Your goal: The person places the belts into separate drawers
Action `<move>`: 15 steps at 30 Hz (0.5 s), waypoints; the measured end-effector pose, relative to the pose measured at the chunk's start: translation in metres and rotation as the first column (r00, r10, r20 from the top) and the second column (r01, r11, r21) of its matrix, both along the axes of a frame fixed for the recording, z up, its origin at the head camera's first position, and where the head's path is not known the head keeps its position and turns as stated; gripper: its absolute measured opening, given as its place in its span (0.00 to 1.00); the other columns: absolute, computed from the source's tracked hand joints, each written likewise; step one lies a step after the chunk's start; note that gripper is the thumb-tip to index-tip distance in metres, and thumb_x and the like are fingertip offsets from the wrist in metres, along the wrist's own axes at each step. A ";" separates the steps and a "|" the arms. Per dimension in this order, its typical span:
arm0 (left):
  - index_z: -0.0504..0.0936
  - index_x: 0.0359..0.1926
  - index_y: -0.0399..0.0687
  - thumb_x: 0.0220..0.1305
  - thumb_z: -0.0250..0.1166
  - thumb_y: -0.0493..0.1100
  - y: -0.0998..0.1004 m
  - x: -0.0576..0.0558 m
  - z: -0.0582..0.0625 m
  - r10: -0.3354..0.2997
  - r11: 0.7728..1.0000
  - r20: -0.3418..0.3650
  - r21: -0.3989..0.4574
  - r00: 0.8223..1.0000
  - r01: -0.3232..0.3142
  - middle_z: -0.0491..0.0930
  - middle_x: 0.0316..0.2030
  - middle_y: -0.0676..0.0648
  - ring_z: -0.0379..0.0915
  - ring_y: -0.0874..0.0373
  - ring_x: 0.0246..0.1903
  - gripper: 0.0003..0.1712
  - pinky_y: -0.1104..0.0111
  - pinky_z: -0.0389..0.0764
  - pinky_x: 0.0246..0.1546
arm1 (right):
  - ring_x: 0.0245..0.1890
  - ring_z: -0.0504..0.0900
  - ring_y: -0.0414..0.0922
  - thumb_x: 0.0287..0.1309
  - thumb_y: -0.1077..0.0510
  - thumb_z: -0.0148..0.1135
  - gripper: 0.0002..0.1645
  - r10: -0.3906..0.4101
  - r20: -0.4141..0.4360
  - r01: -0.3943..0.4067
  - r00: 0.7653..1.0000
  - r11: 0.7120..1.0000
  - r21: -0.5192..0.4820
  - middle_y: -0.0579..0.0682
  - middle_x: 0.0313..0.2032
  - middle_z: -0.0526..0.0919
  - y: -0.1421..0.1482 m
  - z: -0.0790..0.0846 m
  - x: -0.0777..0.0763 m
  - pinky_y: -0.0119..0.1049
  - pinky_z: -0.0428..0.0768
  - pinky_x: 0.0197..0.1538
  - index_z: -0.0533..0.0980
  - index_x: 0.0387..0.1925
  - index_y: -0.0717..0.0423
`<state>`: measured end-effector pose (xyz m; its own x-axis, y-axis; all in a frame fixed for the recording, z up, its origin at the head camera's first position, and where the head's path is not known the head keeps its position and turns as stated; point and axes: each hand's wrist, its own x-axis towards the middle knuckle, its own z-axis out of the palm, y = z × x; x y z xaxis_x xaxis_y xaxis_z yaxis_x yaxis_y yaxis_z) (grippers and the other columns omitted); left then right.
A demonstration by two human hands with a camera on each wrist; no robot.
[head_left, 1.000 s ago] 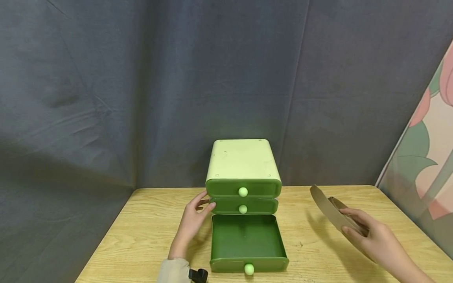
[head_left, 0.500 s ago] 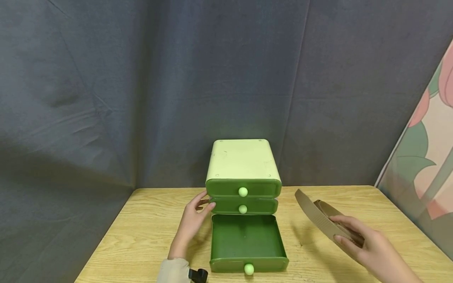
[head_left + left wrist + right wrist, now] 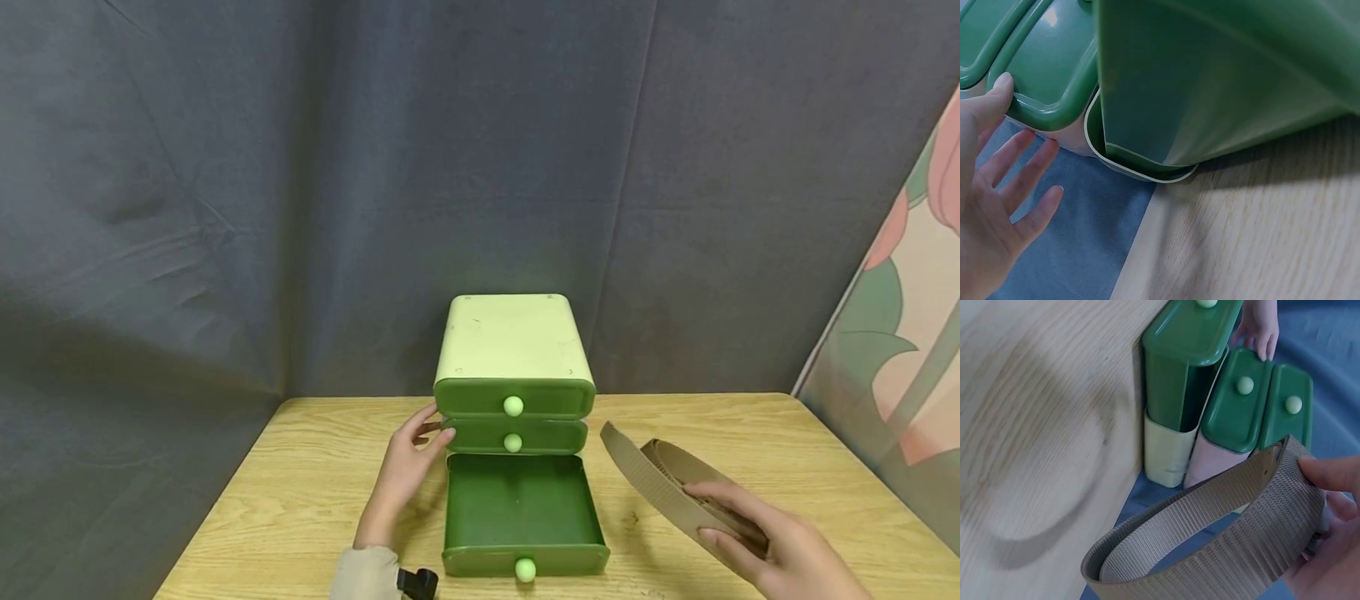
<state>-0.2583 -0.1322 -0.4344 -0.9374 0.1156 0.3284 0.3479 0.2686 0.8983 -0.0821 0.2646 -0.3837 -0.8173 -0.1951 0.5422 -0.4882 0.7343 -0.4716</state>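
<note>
In the head view my right hand (image 3: 772, 533) pinches a coiled brown webbing belt (image 3: 660, 487) between thumb and fingers, above the table to the right of the drawer unit (image 3: 517, 337). The right wrist view shows the belt's ribbed weave (image 3: 1272, 531) looped round on itself. My left hand (image 3: 408, 462) is at the unit's left side. Its thumb touches the corner of the middle drawer (image 3: 1047, 69), and the other fingers spread loosely alongside. The bottom drawer (image 3: 525, 508) is pulled out, with nothing inside it.
The top drawer (image 3: 551, 398) is closed and has a pale round knob (image 3: 513, 406). The unit stands on a wooden table (image 3: 300, 500), with a grey-blue curtain (image 3: 487, 167) behind. A floral panel (image 3: 900, 333) borders the right side.
My right hand has brought the belt leftward and a little lower, closer to the pulled-out drawer. The left hand stays at the middle drawer.
</note>
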 end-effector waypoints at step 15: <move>0.73 0.67 0.43 0.66 0.67 0.45 0.000 -0.002 -0.003 0.004 1.000 0.002 -0.003 1.000 -0.004 0.74 0.63 0.39 0.75 0.45 0.56 0.31 0.49 0.71 0.56 | 0.36 0.77 0.26 0.55 0.61 0.73 0.29 0.044 0.099 -0.052 0.994 0.995 0.087 0.30 0.43 0.81 -0.014 -0.005 0.011 0.21 0.72 0.31 0.77 0.58 0.38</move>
